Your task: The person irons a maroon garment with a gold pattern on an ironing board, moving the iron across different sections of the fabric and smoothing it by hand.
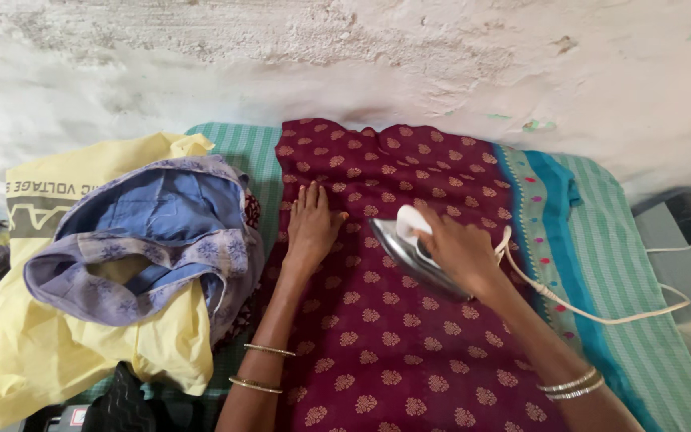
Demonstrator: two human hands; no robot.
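A maroon cloth [393, 344] with gold motifs and a blue-green border lies spread across the green padded table [641, 288]. My right hand [459, 250] grips the white handle of a metal clothes iron [405, 248], which rests on the cloth near its middle. My left hand [312, 226] lies flat on the cloth just left of the iron, fingers spread and pointing toward the wall. Bangles sit on both wrists.
A heap of clothes, blue-lilac printed fabric [145, 240] over a yellow bag [81, 336], fills the table's left end. The iron's white cord [601, 316] loops off to the right. A rough white wall [361, 64] runs behind the table. Dark objects lie at the lower left.
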